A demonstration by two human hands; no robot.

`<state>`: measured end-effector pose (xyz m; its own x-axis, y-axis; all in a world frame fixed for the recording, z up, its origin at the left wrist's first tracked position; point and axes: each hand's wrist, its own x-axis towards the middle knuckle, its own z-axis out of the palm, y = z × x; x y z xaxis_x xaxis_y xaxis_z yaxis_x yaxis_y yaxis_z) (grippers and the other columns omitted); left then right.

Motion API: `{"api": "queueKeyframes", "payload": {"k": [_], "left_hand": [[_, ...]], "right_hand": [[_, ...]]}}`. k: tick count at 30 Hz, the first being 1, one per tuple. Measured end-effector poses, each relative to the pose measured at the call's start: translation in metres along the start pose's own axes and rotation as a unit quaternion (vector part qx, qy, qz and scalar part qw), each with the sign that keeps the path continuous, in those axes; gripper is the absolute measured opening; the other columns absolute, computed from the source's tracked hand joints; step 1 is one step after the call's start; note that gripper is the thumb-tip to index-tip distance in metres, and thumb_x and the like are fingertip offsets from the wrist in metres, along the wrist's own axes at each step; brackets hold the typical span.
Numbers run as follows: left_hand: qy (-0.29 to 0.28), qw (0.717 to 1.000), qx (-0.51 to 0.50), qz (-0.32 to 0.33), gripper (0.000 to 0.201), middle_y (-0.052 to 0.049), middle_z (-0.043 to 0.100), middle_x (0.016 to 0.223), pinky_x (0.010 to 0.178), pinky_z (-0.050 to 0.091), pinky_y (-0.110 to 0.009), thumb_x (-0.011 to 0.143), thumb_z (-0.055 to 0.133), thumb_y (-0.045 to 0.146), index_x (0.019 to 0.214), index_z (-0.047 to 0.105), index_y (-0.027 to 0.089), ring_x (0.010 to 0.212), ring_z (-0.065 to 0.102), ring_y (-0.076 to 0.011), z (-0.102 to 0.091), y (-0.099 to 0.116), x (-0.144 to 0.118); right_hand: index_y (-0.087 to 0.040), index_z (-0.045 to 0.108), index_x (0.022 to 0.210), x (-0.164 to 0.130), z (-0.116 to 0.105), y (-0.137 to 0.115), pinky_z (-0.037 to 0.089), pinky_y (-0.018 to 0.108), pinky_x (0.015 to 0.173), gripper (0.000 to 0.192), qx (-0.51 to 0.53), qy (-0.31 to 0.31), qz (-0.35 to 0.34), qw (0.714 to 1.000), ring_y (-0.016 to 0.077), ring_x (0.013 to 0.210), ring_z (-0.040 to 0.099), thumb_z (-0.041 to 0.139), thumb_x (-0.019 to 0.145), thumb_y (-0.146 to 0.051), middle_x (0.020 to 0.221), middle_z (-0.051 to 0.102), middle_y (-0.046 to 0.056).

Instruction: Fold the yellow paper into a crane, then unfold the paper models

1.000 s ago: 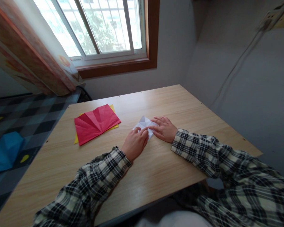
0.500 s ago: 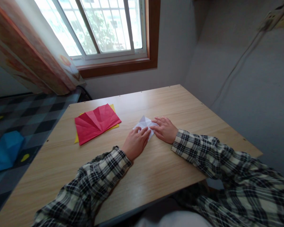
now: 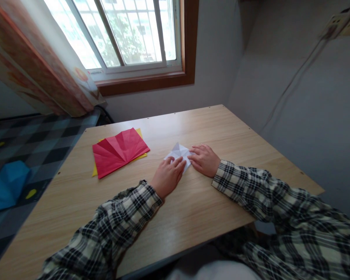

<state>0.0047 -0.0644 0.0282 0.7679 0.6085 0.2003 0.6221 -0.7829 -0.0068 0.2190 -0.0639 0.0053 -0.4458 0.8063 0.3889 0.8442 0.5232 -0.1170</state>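
Note:
A small folded sheet of white paper (image 3: 179,150) lies on the wooden table (image 3: 175,217), one corner pointing toward the window and crease lines running across it. My left hand (image 3: 168,175) rests over its near left part, fingers stretched out and pressing on the paper. From the right, my right hand (image 3: 204,160) lies low with its fingers extended, the fingertips at the paper's right edge. Part of the sheet is hidden beneath my left fingers. Neither hand is closed around anything.
A creased red paper (image 3: 119,151) lies on a yellow paper (image 3: 142,137) at the table's left. Beyond the left edge, a blue folded paper (image 3: 8,184) sits on a checked surface (image 3: 55,134). A window (image 3: 134,35) and walls stand behind.
My right fingertips have slid slightly to the right, toward the edge of the white paper. My left hand and the coloured papers have stayed practically in place.

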Motion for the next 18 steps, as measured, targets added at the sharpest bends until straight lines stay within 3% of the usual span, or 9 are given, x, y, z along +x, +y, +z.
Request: {"api": "queueKeyframes", "payload": {"k": [10,18], "left_hand": [[0.007,1.000,-0.011,-0.004,0.034,-0.008,0.061,0.133,0.097,0.046,-0.045,0.101,0.039,0.027,0.129,0.058,0.021,0.110,0.054,-0.0258,0.0014,-0.0005,-0.0010],[0.002,1.000,-0.011,-0.008,0.034,-0.007,0.061,0.133,0.096,0.045,-0.043,0.101,0.039,0.028,0.129,0.057,0.021,0.111,0.054,-0.0255,0.0009,-0.0003,-0.0011]], "right_hand": [[-0.021,0.076,0.095,0.0024,-0.0072,0.0049,0.032,0.046,0.107,0.025,0.003,0.003,0.001,1.000,0.0261,0.119,0.057,0.052,0.095,-0.028,0.115,0.073,0.008],[-0.019,0.076,0.097,0.0036,-0.0100,0.0038,0.034,0.042,0.104,0.028,0.000,-0.015,0.002,1.000,0.0242,0.114,0.059,0.050,0.096,-0.028,0.111,0.074,0.008]]}}
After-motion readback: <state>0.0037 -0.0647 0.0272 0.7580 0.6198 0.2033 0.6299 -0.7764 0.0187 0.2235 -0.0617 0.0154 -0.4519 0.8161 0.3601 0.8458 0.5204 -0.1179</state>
